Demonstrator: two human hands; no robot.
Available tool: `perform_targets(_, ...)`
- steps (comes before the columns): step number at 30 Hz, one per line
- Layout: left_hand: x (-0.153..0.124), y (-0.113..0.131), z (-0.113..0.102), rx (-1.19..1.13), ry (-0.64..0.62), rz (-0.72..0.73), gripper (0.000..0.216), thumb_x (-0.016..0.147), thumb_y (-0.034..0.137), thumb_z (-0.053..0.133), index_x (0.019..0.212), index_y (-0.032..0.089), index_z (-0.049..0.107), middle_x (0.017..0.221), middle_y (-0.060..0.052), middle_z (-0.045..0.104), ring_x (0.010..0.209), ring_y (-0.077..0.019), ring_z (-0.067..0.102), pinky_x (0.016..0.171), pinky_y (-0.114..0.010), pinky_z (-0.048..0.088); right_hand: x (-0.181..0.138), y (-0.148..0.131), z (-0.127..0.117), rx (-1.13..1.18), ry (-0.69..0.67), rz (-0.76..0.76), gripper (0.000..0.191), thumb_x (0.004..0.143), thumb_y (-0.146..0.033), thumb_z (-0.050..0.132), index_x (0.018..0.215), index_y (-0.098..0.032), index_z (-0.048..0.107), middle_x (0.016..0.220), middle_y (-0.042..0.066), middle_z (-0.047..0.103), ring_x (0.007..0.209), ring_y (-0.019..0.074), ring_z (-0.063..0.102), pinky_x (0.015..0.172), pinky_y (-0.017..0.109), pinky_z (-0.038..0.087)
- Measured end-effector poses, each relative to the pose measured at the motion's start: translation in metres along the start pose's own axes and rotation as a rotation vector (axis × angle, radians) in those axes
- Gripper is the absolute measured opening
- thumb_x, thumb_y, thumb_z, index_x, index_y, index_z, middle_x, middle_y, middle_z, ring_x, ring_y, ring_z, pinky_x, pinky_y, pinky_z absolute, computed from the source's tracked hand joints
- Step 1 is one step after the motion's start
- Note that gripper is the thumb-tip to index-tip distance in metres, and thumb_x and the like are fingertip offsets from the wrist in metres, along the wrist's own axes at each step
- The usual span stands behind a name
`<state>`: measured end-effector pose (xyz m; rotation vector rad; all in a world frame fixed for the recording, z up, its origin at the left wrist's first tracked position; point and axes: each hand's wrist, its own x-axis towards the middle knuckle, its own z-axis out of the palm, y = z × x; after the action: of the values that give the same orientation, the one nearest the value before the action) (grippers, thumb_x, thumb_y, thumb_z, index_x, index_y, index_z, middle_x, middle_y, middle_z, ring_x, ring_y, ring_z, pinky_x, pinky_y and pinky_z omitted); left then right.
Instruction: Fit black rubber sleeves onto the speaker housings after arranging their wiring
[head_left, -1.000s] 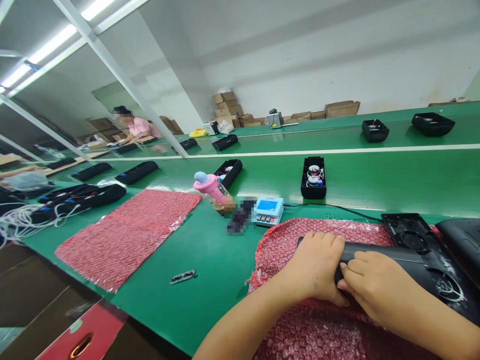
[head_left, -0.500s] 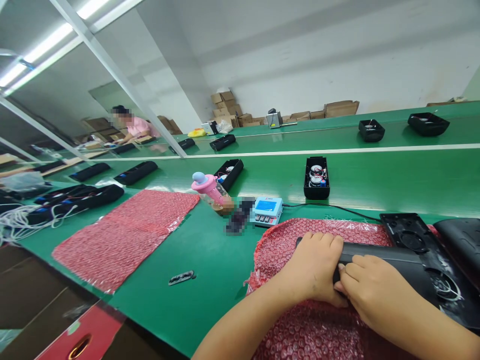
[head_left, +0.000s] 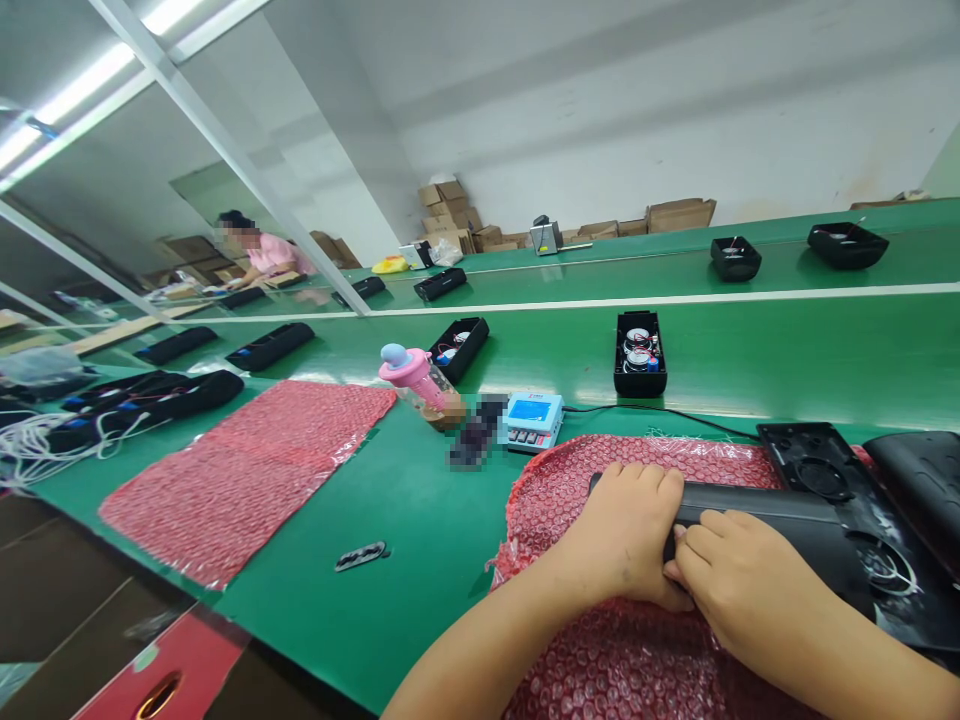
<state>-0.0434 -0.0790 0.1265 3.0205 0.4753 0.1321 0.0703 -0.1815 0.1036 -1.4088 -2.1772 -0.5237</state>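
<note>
My left hand (head_left: 637, 530) is closed around the left end of a long black speaker housing (head_left: 772, 506), its fingers over the top. Just to the right, my right hand (head_left: 742, 570) grips the same housing, its thumb beside the left hand. The housing lies on red bubble wrap (head_left: 630, 660). A black panel with round openings (head_left: 806, 460) sits against it at the right, and another dark casing (head_left: 915, 480) is cut off by the frame edge. What the palms cover is hidden.
A blue-and-white device (head_left: 534, 420) with a cable stands beyond the wrap, near a pink-lidded bottle (head_left: 427, 385). An open speaker box (head_left: 640, 375) sits on the green conveyor (head_left: 787, 350). More bubble wrap (head_left: 255, 470) and a small strip (head_left: 361, 556) lie left. A person (head_left: 270, 255) works farther off.
Both hands keep their grip on the housing almost unmoved. The open speaker box has shifted slightly right, while the two boxes at the far right have shifted slightly left.
</note>
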Motion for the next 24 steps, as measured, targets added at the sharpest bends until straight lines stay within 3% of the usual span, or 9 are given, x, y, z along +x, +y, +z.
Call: perform_targets(24, -0.0003, -0.0017, -0.0014, -0.011, -0.001, 0.005, 0.062, 0.048, 0.050, 0.069, 0.095, 0.015, 0.047, 0.093, -0.007, 0.056, 0.081, -0.0251, 0.052, 0.069, -0.038, 0.043, -0.0007, 0.0009, -0.0005, 0.020, -0.018, -0.008, 0.016, 0.061, -0.004, 0.051, 0.061, -0.020, 0.047, 0.058, -0.001, 0.051, 0.056, 0.0163, 0.038, 0.059, 0.031, 0.021)
